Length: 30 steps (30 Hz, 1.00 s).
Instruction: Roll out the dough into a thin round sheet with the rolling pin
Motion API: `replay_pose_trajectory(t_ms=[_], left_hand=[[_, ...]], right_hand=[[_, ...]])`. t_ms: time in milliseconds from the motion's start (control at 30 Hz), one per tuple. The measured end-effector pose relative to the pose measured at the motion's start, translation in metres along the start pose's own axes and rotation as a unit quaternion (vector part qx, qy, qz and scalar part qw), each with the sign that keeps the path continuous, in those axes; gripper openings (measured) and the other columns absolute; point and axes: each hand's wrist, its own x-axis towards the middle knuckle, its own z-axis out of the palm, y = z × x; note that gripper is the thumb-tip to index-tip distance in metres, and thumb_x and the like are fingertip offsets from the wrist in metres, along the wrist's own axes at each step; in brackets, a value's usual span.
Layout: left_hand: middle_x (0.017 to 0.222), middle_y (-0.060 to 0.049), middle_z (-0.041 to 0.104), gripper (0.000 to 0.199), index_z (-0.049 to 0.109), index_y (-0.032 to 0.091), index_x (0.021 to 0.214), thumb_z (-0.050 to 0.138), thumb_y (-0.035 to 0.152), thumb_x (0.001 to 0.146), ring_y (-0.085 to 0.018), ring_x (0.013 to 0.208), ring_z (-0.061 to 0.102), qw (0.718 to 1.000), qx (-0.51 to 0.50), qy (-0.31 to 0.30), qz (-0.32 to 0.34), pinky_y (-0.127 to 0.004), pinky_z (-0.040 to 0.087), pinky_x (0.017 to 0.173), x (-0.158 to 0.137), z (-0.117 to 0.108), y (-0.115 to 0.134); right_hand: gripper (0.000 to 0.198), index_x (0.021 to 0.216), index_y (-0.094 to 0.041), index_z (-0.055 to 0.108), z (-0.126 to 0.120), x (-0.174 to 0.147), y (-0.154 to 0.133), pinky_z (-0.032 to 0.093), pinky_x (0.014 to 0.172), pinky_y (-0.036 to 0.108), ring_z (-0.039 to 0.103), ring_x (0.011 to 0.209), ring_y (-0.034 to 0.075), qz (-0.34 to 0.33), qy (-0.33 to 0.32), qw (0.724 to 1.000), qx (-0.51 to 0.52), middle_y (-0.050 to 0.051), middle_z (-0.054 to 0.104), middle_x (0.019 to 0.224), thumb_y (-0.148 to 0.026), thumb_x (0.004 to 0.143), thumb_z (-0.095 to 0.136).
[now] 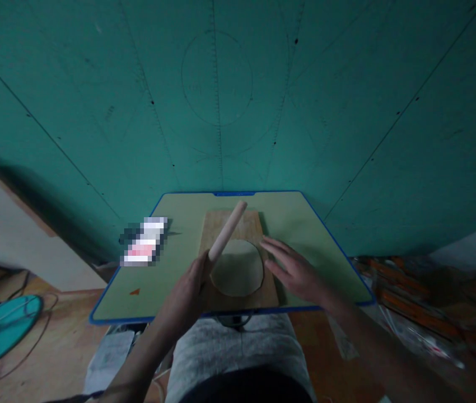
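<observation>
A round sheet of rolled dough (238,270) lies flat on a wooden cutting board (244,226). My left hand (198,280) is closed around the lower end of a wooden rolling pin (228,229). The pin slants up and to the right along the dough's upper left side; whether it touches the dough I cannot tell. My right hand (290,266) is open, fingers stretched toward the dough's right edge. Its fingertips are over or beside the board's right side, and nothing shows in its grasp.
The board rests on a small light-green table (179,224) with a blue rim. A pixelated phone-like object (145,243) stands at the table's left, near a small orange scrap (134,292). Behind rises a green wall (238,112). Clutter (414,302) covers the floor at right.
</observation>
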Motion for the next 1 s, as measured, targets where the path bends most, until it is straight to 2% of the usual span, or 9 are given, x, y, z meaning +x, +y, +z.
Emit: replay_pose_trajectory(t_ms=[67,133,200,267,400,533,700,867,1000], left_hand=[[0.134,-0.020,0.062,0.060,0.042,0.015,0.149,0.043,0.013,0.088,-0.028,0.113,0.068,0.999,0.026,-0.038,0.021,-0.042,0.058,0.091,-0.006,0.009,0.000],[0.144,-0.020,0.056,0.063,0.038,0.017,0.153,0.041,0.009,0.090,-0.029,0.125,0.063,0.996,0.051,-0.061,0.043,-0.042,0.056,0.098,-0.010,0.019,0.001],[0.152,-0.018,0.049,0.070,0.033,0.020,0.156,0.039,0.003,0.089,-0.029,0.137,0.053,0.993,0.072,-0.070,0.070,-0.043,0.053,0.104,-0.011,0.029,0.001],[0.156,-0.016,0.044,0.081,0.025,0.024,0.159,0.037,-0.004,0.084,-0.028,0.143,0.044,0.989,0.086,-0.070,0.097,-0.045,0.052,0.106,-0.010,0.036,0.002],[0.158,-0.017,0.041,0.087,0.013,0.024,0.162,0.036,-0.005,0.083,-0.030,0.146,0.038,0.982,0.102,-0.058,0.146,-0.051,0.050,0.108,-0.009,0.042,0.010],[0.161,-0.020,0.034,0.084,0.006,0.020,0.162,0.044,0.005,0.089,-0.033,0.148,0.034,0.979,0.105,-0.068,0.161,-0.054,0.047,0.110,-0.012,0.041,0.025],[0.165,-0.016,0.027,0.085,0.003,0.022,0.162,0.049,0.010,0.092,-0.031,0.152,0.024,0.975,0.050,-0.105,0.188,-0.054,0.041,0.116,-0.013,0.047,0.036],[0.165,-0.020,0.023,0.084,0.011,0.013,0.161,0.051,0.007,0.087,-0.035,0.154,0.011,0.965,0.021,-0.119,0.232,-0.060,0.037,0.117,-0.013,0.065,0.049],[0.165,-0.021,0.023,0.083,0.022,0.008,0.157,0.052,0.004,0.079,-0.035,0.154,0.009,0.960,0.049,-0.136,0.239,-0.058,0.036,0.118,-0.010,0.073,0.063]], right_hand=[[0.043,0.143,-0.024,0.054,-0.009,0.026,-0.001,0.040,0.116,0.045,0.048,0.139,0.023,-0.007,0.069,0.997,0.015,0.010,0.055,0.147,-0.034,0.103,0.041],[0.040,0.139,-0.023,0.057,-0.005,0.055,-0.002,0.038,0.116,0.043,0.051,0.135,0.022,-0.023,0.098,0.995,0.010,0.010,0.059,0.141,-0.030,0.102,0.042],[0.037,0.133,-0.021,0.060,0.008,0.084,-0.003,0.040,0.113,0.040,0.054,0.131,0.021,-0.015,0.071,0.997,-0.018,0.011,0.062,0.137,-0.027,0.101,0.043],[0.033,0.127,-0.021,0.064,0.026,0.106,-0.004,0.042,0.109,0.036,0.056,0.127,0.019,0.026,0.024,0.997,-0.070,0.009,0.064,0.133,-0.024,0.101,0.042],[0.033,0.113,-0.018,0.070,0.055,0.124,-0.006,0.043,0.104,0.040,0.060,0.118,0.022,0.093,-0.001,0.988,-0.120,0.012,0.069,0.122,-0.025,0.103,0.040],[0.030,0.113,-0.020,0.072,0.061,0.113,-0.008,0.032,0.113,0.051,0.051,0.129,0.030,0.121,-0.008,0.981,-0.149,0.014,0.064,0.133,-0.030,0.098,0.049],[0.046,0.138,-0.021,0.061,0.048,0.082,0.005,0.018,0.121,0.057,0.029,0.149,0.033,0.121,-0.046,0.977,-0.171,0.010,0.043,0.158,-0.027,0.094,0.050],[0.056,0.151,-0.017,0.046,0.034,0.037,0.022,0.016,0.123,0.056,0.024,0.152,0.032,0.136,-0.031,0.978,-0.153,0.011,0.036,0.162,-0.022,0.095,0.041],[0.057,0.155,-0.016,0.039,0.024,0.015,0.028,0.020,0.123,0.053,0.024,0.153,0.028,0.148,-0.050,0.977,-0.146,0.013,0.027,0.165,-0.021,0.099,0.031]])
